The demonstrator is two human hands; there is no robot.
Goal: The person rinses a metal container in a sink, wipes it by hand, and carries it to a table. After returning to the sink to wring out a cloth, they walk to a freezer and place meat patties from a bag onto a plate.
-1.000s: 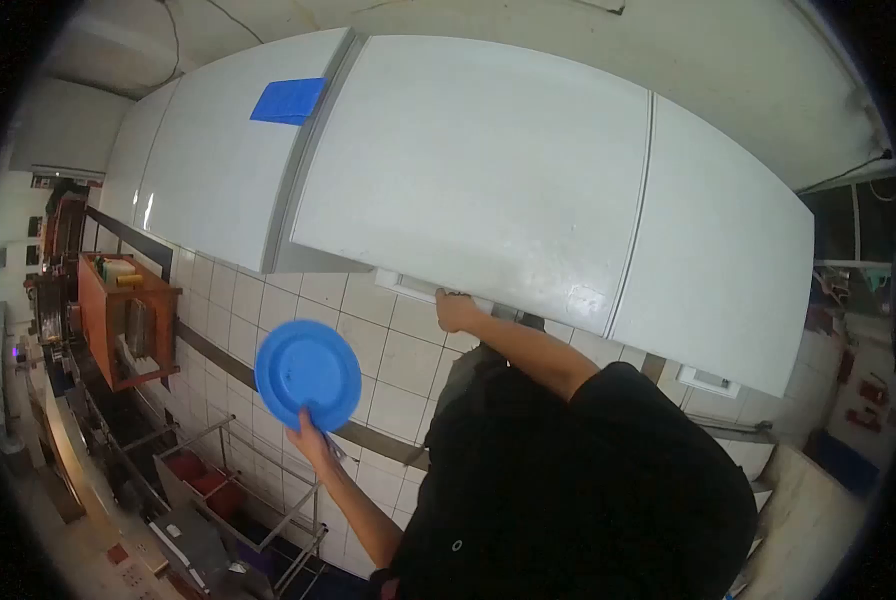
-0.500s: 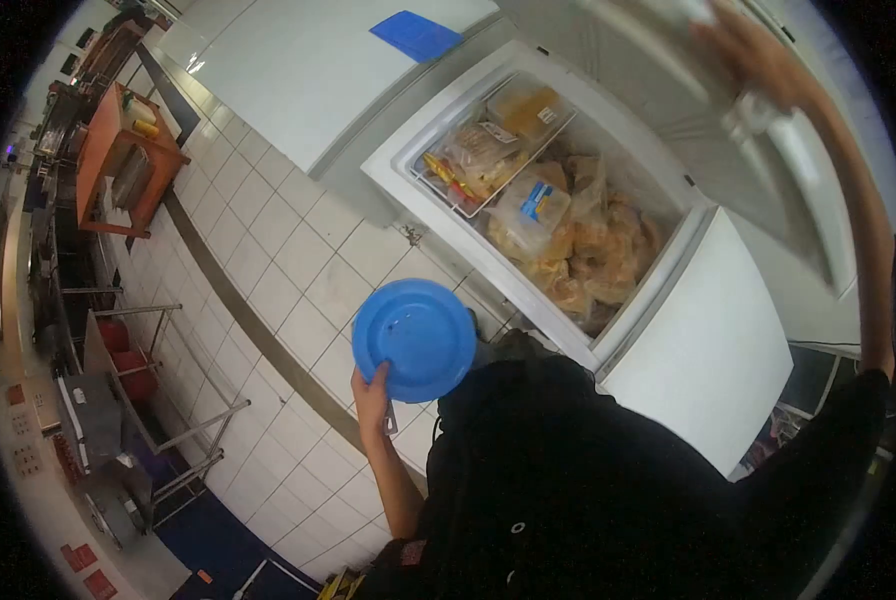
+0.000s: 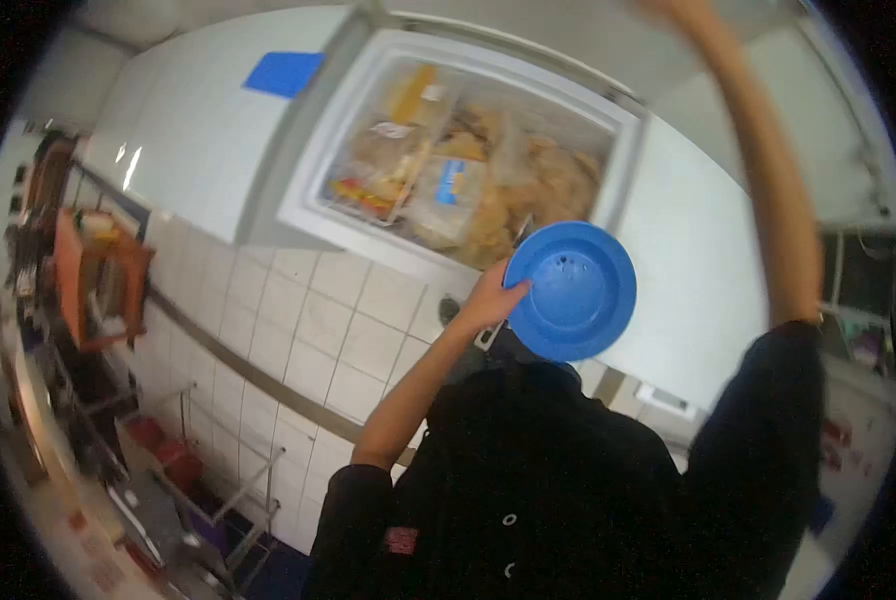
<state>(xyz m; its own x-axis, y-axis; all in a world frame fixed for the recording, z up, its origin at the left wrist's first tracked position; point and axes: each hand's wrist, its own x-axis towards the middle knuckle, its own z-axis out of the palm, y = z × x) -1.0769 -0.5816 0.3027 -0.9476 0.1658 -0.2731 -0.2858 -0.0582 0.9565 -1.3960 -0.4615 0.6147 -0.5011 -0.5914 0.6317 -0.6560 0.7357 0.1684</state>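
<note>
My left hand [image 3: 490, 300] grips the rim of a round blue plastic bowl [image 3: 573, 310], thumb inside. The bowl has a few dark specks on its bottom. A slim metal utensil, mostly hidden under the bowl, shows its slotted handle [image 3: 487, 336] below my hand and a thin tip above it. My right arm reaches up to the raised freezer lid [image 3: 578, 35]; my right hand [image 3: 665, 6] is cut off by the top edge, its fingers hidden. Beyond the bowl, the open chest freezer [image 3: 313, 215] holds bagged food [image 3: 553, 175] and a clear pack with a blue label [image 3: 450, 190].
A wire basket [image 3: 415, 180] with packets sits in the freezer's left side. A white closed lid with a blue sheet [image 3: 283, 74] lies to the left. An orange wooden stand [image 3: 73, 275] and a metal rack [image 3: 268, 490] stand on the tiled floor [image 3: 313, 340].
My left hand has carried the blue bowl right, to the freezer's front edge. The view has turned, and my right hand has moved toward the top edge with the lid raised further.
</note>
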